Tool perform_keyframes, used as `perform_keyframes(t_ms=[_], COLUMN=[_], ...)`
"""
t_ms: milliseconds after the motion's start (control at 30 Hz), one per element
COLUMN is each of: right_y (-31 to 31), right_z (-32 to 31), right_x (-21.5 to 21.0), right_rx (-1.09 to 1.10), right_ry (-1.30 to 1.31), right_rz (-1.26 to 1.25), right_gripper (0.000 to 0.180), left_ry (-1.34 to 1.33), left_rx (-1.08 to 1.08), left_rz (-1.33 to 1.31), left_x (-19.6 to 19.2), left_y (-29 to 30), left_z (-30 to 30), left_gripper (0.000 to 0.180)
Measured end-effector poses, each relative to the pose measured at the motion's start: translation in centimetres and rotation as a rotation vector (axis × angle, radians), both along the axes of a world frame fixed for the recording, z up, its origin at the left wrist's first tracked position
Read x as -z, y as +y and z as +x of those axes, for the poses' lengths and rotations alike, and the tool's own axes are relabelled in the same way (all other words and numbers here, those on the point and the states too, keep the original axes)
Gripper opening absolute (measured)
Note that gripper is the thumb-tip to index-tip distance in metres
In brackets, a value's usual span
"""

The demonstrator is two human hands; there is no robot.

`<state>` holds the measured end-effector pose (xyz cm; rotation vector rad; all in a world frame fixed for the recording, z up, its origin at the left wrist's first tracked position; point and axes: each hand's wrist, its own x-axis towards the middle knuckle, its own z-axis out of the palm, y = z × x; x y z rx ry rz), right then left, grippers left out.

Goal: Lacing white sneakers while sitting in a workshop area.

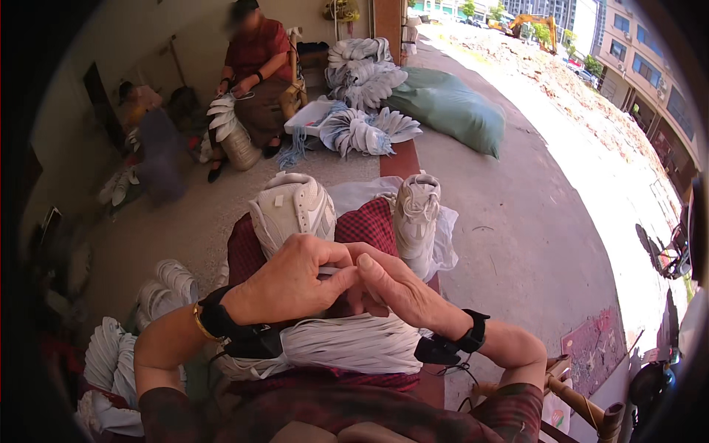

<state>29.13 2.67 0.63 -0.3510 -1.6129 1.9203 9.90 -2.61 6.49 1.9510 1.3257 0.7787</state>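
My left hand and my right hand meet over my lap, fingertips pinched together. Between them shows a short piece of white shoelace; the rest of it is hidden by the fingers. Below the hands, a thick bundle of white shoelaces lies across my lap on red-and-black checked cloth. Just beyond my left hand stands a beige and white shoe upper, with no lace visible in its eyelets. A laced beige shoe is farther right, beyond my right hand.
Stacks of white shoe parts stand at my left. Ahead, a seated person handles similar parts beside piled uppers, a white tray and a green sack. A bamboo chair frame is at lower right.
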Motion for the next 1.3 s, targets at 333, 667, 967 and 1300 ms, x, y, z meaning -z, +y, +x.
perform_keyframes(t_ms=[333, 667, 967, 1300], right_y=[0.5, 1.9, 5.4, 4.8], right_z=[-1.4, -5.6, -9.0, -9.6], right_x=[2.7, 1.5, 2.7, 2.4], right_rx=[-0.11, -0.075, 0.338, 0.345], right_ry=[-0.234, -0.29, -0.371, -0.558], right_rz=[0.298, 0.218, 0.943, 0.922], right_gripper=[0.023, 0.019, 0.017, 0.016], left_ry=[-0.019, -0.084, -0.16, -0.233], left_rx=[-0.097, -0.165, -0.5, -0.507], left_rz=[0.089, 0.189, 0.284, 0.273], left_x=[2.0, 4.7, 9.7, 10.8], left_y=[-4.4, -4.4, -0.3, 0.3], left_z=[-2.6, -5.8, -10.0, -10.3], left_gripper=[0.02, 0.015, 0.015, 0.022])
